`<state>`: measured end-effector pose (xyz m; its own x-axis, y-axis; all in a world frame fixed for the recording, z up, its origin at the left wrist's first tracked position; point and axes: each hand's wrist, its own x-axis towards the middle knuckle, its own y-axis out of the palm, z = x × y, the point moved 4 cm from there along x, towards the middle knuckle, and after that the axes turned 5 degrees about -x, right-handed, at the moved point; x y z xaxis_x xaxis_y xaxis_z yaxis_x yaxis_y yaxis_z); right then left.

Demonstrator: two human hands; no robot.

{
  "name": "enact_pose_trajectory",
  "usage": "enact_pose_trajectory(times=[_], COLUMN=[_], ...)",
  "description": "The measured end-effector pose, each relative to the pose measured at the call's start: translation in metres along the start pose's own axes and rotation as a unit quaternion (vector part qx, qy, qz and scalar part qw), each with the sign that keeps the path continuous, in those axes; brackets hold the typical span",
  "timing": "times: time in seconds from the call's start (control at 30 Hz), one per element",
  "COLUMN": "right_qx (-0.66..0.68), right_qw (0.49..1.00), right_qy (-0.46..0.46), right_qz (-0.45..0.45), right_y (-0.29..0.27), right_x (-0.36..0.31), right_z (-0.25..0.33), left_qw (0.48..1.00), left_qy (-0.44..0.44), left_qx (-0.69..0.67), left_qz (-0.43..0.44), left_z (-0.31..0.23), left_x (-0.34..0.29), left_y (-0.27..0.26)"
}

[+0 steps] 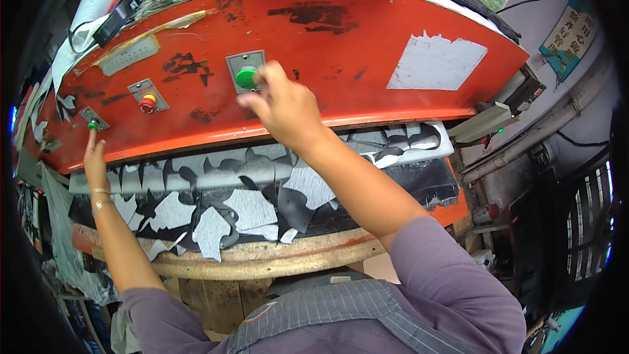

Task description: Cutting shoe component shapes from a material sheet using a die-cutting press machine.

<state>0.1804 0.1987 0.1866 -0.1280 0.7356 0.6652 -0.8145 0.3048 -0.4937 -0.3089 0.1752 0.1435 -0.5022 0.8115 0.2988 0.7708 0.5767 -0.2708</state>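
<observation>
Left hand point(95, 158): held well apart from the right hand; fingers extended to the small green button point(94, 124), nothing gripped.
Right hand point(286, 105): placed at the large green button point(246, 78), thumb parted from fingers; whether contact is made cannot be told.
Button location: both mounted on the red panel point(367, 42) at the far side, with a red knob point(148, 104) set between them.
Near side: grey-white cut pieces point(211, 233) are scattered over a black surface point(429, 182).
</observation>
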Motion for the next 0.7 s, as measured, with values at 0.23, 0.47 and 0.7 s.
enact_pose_trajectory(times=[0.23,0.47,0.7], right_qx=[-0.054,-0.204,-0.171], right_qw=[0.850,0.892,0.902], right_qy=[0.073,0.037,0.016], right_qz=[0.520,0.402,0.395], right_y=[-0.055,-0.082,-0.087], right_x=[-0.212,-0.281,-0.291], right_z=[-0.016,0.007,0.008], left_qw=[0.974,0.959,0.986], left_qy=[-0.061,0.005,0.021], left_qx=[-0.026,0.210,0.123], left_qz=[0.217,0.191,0.114], left_z=[-0.006,-0.050,-0.029], left_x=[-0.232,-0.318,-0.336], left_y=[0.144,0.286,0.297])
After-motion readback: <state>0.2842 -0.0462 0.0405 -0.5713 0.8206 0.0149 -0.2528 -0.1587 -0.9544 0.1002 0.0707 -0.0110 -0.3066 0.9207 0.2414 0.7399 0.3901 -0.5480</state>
